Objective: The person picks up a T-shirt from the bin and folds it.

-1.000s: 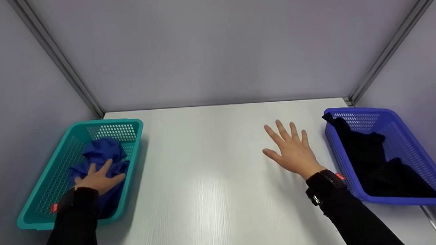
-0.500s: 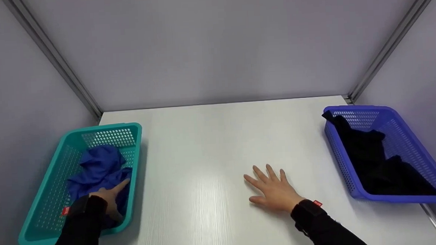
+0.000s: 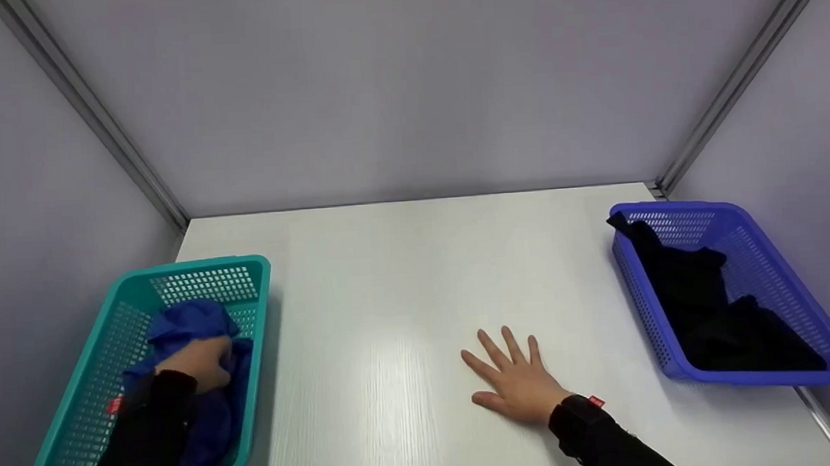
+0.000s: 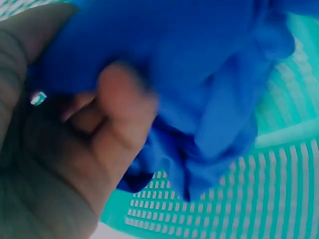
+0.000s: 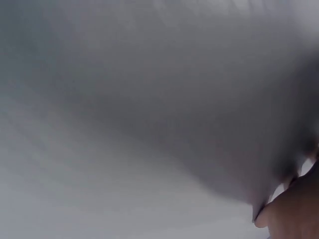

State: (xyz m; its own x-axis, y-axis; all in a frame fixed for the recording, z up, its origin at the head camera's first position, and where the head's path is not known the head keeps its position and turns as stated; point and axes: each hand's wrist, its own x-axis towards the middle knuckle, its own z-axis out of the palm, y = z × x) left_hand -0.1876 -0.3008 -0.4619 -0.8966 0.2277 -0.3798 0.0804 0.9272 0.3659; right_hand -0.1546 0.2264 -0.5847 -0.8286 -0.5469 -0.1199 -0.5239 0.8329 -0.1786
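My left hand reaches into the teal basket and grips a crumpled blue cloth. In the left wrist view, the thumb and curled fingers of that hand close on a fold of the blue cloth, and some fingertips are hidden behind it. My right hand rests palm down on the white table, its fingers straight and spread. Only the edge of the right hand shows in the right wrist view, low in the right corner.
A blue-violet basket stands at the table's right edge with black cloth in it, one end draped over the rim. Grey panels rise behind the table and on both sides.
My left hand has gone from spread fingers over the blue cloth to gripping it. The teal basket has shifted toward me. My right hand has come down and nearer, onto the table.
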